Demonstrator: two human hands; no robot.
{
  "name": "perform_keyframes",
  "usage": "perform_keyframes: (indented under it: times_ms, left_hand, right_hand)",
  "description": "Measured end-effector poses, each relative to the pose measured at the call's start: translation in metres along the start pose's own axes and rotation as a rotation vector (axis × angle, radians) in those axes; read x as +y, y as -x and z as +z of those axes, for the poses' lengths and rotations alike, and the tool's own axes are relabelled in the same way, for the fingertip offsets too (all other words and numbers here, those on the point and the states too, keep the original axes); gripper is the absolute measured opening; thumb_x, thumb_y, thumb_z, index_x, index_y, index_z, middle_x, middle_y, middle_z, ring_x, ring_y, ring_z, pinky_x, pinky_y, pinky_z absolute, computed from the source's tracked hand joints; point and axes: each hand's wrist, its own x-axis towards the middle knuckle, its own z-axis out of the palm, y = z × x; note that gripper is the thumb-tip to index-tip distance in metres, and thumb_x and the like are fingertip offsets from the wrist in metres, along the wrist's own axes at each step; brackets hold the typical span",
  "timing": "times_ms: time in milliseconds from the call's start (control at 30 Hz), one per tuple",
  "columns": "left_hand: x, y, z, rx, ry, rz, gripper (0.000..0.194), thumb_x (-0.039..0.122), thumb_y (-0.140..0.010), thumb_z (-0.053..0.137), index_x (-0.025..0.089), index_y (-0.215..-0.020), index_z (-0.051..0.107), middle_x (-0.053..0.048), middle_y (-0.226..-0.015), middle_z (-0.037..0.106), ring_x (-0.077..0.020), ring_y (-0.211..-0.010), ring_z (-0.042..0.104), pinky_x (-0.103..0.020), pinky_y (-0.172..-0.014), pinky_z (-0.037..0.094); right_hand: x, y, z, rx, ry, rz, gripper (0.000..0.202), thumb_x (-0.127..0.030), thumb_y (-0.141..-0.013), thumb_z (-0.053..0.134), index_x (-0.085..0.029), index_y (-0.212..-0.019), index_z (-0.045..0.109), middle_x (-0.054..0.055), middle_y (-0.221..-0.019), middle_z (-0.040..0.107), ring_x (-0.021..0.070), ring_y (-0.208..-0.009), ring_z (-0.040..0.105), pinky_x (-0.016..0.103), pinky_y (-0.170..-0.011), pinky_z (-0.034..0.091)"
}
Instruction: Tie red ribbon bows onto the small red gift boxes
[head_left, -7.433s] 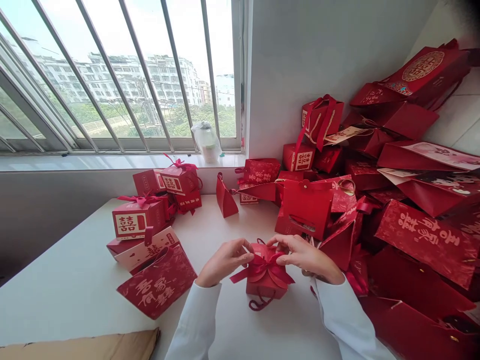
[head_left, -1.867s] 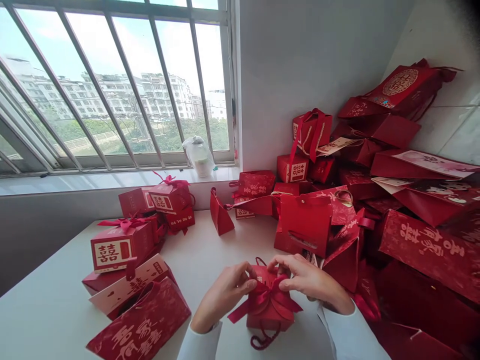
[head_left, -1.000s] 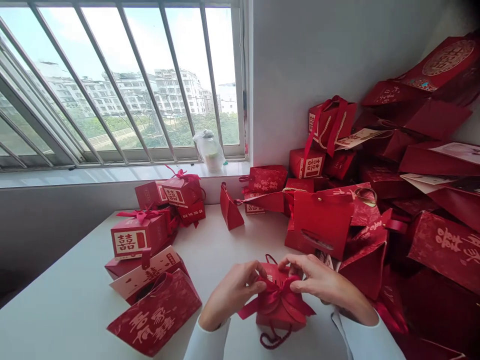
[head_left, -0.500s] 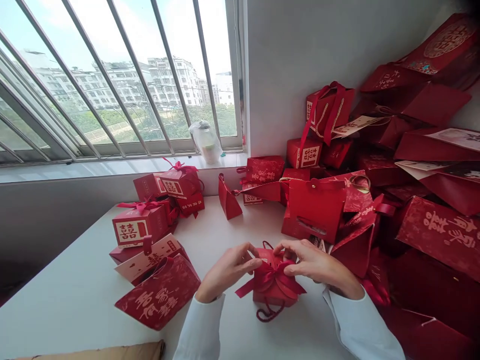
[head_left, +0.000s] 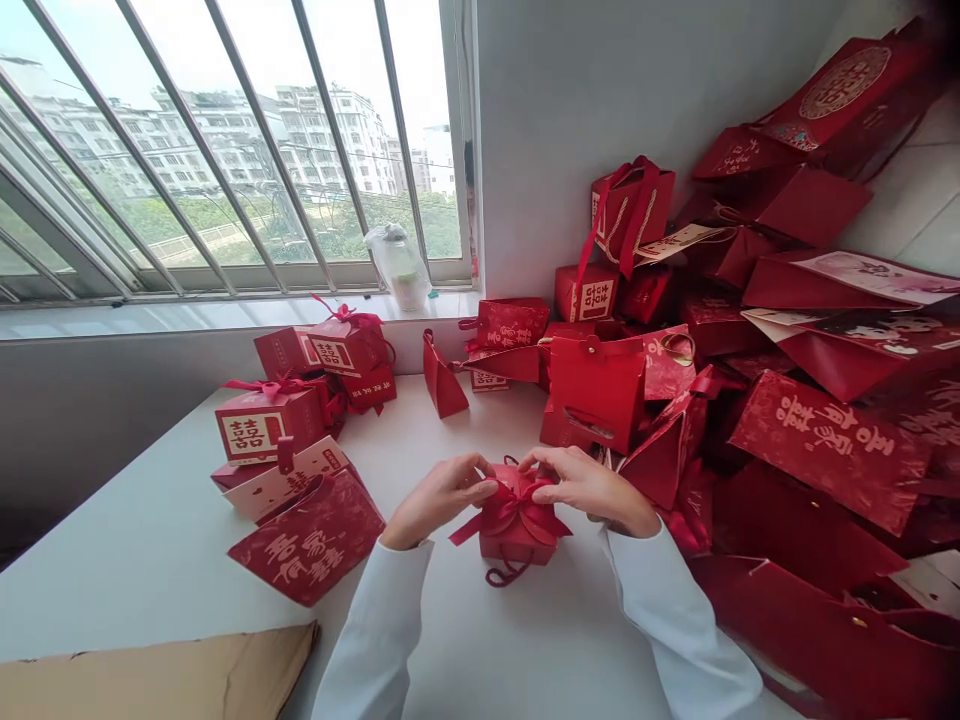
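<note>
A small red gift box [head_left: 517,548] stands on the white table in front of me, with cord handles at its front and back. Across its top lies a dark pink ribbon bow [head_left: 519,508], its tails reaching out to both sides. My left hand [head_left: 448,492] pinches the bow's left loop between thumb and fingers. On the other side, my right hand [head_left: 581,485] has its thumb and fingertips closed on the right loop. Both hands partly cover the box top.
A large pile of red gift boxes [head_left: 825,440] fills the right side. More boxes [head_left: 270,425] stand at the left, beside a folded red bag [head_left: 311,540]. Cardboard [head_left: 165,675] lies at the front left. A wrapped cup [head_left: 401,270] sits on the windowsill [head_left: 300,310].
The view has tilted down and shifted right, so everything appears higher and further left. Both hands stay at the bow, whose shape looks nearly the same.
</note>
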Motion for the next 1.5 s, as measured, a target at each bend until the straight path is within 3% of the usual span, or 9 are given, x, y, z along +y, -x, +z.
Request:
perform_keyframes:
  times_ms: [133,333,500,567,667,733,1000,1300,1500]
  left_hand:
    - [-0.004,-0.003,0.002,0.030,0.034,0.022,0.015,0.028,-0.078,0.053,0.015,-0.085,0.057,0.001,-0.068,0.056,-0.0108,-0.062,0.046,-0.022,-0.056,0.034]
    - [-0.017,-0.006,0.000,-0.024,0.340,0.005,0.025,0.030,-0.075,0.060,0.015,-0.093,0.051,0.000,-0.068,0.058,-0.0128,-0.066,0.054,-0.024,-0.061,0.039]
    - [-0.013,-0.005,0.000,-0.001,0.185,-0.039,0.030,0.043,-0.081,0.052,0.016,-0.095,0.052,0.001,-0.068,0.058,-0.0137,-0.067,0.054,-0.024,-0.062,0.039]
    - [-0.006,-0.003,0.004,0.080,0.048,-0.035,0.032,0.047,-0.082,0.050,0.017,-0.094,0.054,-0.001,-0.073,0.058,-0.0150,-0.070,0.053,-0.026,-0.065,0.040]
    - [0.006,-0.003,0.017,0.303,-0.155,0.022,0.025,0.042,-0.081,0.053,0.021,-0.092,0.058,-0.003,-0.088,0.057,-0.0194,-0.086,0.050,-0.031,-0.077,0.040]
    - [0.011,-0.004,0.028,0.345,-0.215,0.061,0.018,0.037,-0.079,0.056,0.022,-0.088,0.061,-0.004,-0.090,0.055,-0.0219,-0.093,0.046,-0.033,-0.081,0.039]
    - [0.009,-0.010,0.042,0.179,-0.274,0.021,0.011,0.029,-0.075,0.059,0.020,-0.074,0.065,-0.005,-0.082,0.057,-0.0246,-0.090,0.042,-0.034,-0.076,0.034]
    - [0.007,-0.013,0.042,0.132,-0.385,-0.029,0.009,0.023,-0.070,0.056,0.021,-0.071,0.064,-0.006,-0.084,0.056,-0.0266,-0.090,0.042,-0.032,-0.068,0.025]
    - [0.010,-0.011,0.038,0.097,-0.391,-0.033,0.007,0.026,-0.070,0.058,0.021,-0.071,0.064,-0.005,-0.084,0.057,-0.0265,-0.091,0.043,-0.032,-0.070,0.027]
  right_hand:
    - [0.002,-0.003,0.001,-0.003,0.008,-0.033,0.034,-0.017,-0.070,0.053,-0.019,-0.102,0.062,0.002,-0.089,0.063,0.0161,-0.079,0.054,0.026,-0.069,0.040]
    - [0.006,-0.005,0.001,0.002,0.026,-0.073,0.035,-0.015,-0.069,0.053,-0.020,-0.103,0.062,0.001,-0.086,0.060,0.0155,-0.078,0.052,0.025,-0.068,0.040]
    - [0.001,-0.001,-0.002,-0.019,0.028,-0.016,0.032,-0.021,-0.071,0.056,-0.021,-0.102,0.061,0.000,-0.082,0.059,0.0162,-0.077,0.053,0.025,-0.067,0.040]
    - [-0.003,0.000,-0.003,-0.033,0.017,0.005,0.030,-0.024,-0.072,0.056,-0.022,-0.101,0.062,0.000,-0.083,0.060,0.0162,-0.077,0.054,0.025,-0.066,0.040]
    - [-0.005,0.001,-0.003,-0.031,0.021,0.022,0.028,-0.027,-0.074,0.056,-0.022,-0.101,0.061,0.000,-0.080,0.060,0.0164,-0.076,0.054,0.025,-0.065,0.040]
    - [-0.003,0.000,-0.002,-0.029,0.028,0.015,0.028,-0.026,-0.074,0.055,-0.021,-0.101,0.061,0.000,-0.077,0.059,0.0162,-0.075,0.053,0.025,-0.064,0.040]
    - [0.005,-0.006,0.001,-0.019,0.002,-0.069,0.033,-0.016,-0.069,0.055,-0.020,-0.101,0.060,-0.002,-0.073,0.057,0.0153,-0.074,0.053,0.025,-0.066,0.039]
    - [0.005,-0.005,0.001,-0.054,-0.049,-0.087,0.034,-0.015,-0.069,0.055,-0.021,-0.103,0.059,-0.004,-0.070,0.054,0.0141,-0.071,0.052,0.023,-0.063,0.038]
    - [0.004,-0.004,0.001,-0.045,-0.034,-0.078,0.035,-0.017,-0.069,0.054,-0.021,-0.104,0.058,-0.004,-0.071,0.054,0.0144,-0.072,0.051,0.024,-0.064,0.038]
